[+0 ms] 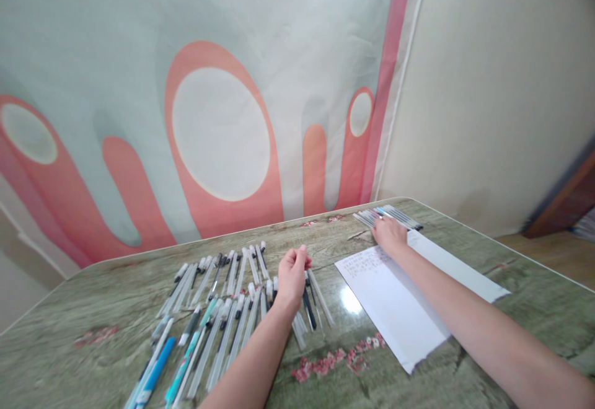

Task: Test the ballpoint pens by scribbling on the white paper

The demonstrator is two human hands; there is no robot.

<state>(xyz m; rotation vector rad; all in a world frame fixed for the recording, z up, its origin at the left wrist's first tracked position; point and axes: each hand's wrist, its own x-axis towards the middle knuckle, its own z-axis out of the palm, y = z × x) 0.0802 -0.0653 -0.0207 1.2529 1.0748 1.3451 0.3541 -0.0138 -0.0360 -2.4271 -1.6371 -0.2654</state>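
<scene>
My left hand [294, 272] is closed, with thumb and fingers pressed together. Whatever it may hold is hidden. It hovers over the right end of a spread of pens with clear barrels and white or black caps [251, 316]. At the table's far right, my right hand [390, 234] has its fingers drawn together on a pen [380, 211] with a light blue part, in a neat row of slim pens [402, 215]. Its forearm crosses a white sheet of paper [395, 316] with handwriting near its upper left corner.
A second row of capped pens [204, 279] lies further back on the left. Turquoise and blue pens [158, 369] are at the front left. The wood-patterned table [344, 384] bears printed flowers. Behind it hangs a pink and grey patterned sheet [292, 87], beside a plain wall [488, 87].
</scene>
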